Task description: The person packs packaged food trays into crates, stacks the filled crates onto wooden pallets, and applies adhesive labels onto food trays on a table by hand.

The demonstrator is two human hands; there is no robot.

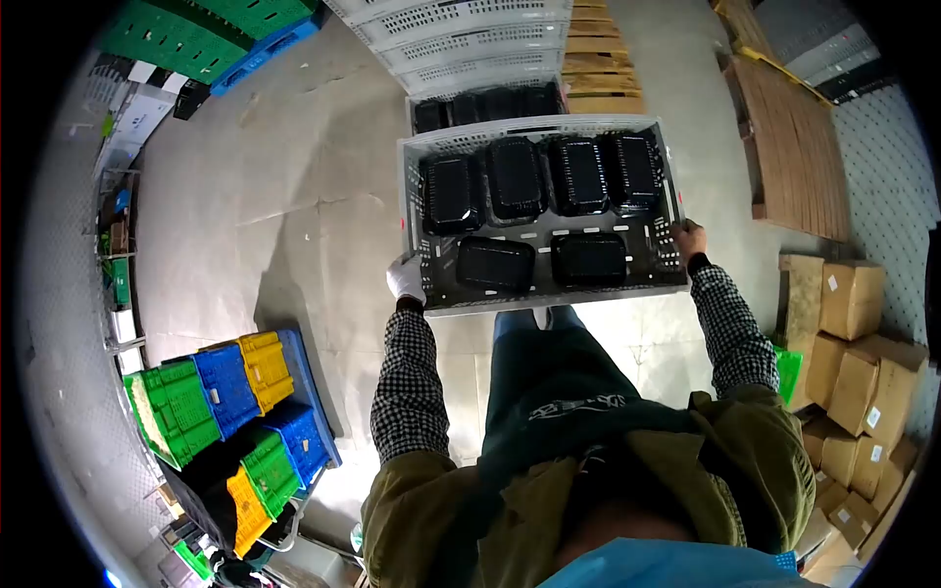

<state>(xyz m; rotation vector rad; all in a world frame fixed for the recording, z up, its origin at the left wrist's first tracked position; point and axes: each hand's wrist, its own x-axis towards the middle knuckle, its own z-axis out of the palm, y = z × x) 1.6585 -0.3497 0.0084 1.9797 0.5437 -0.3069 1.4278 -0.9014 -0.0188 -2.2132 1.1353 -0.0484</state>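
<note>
A grey plastic crate [549,125] is held out in front of me at both short ends. My left hand [406,278], in a white glove, is closed on its left end near the front corner. At the right end my right hand [689,240] grips the wall, its fingers wrapped round the edge. Several black lidded food containers lie inside, such as one upright in the back row [516,176] and one lying crosswise in front [589,259]. Just beyond, a second grey crate [413,98] also holds black containers, partly hidden behind mine.
Tall grey crates [470,44] stand ahead beside a wooden pallet [600,59]. Brown cardboard boxes [851,299] are piled at right, near a leaning wooden pallet [789,147]. Green [176,412], blue [227,387] and yellow crates [265,370] stand at lower left. Concrete floor [225,225] stretches left.
</note>
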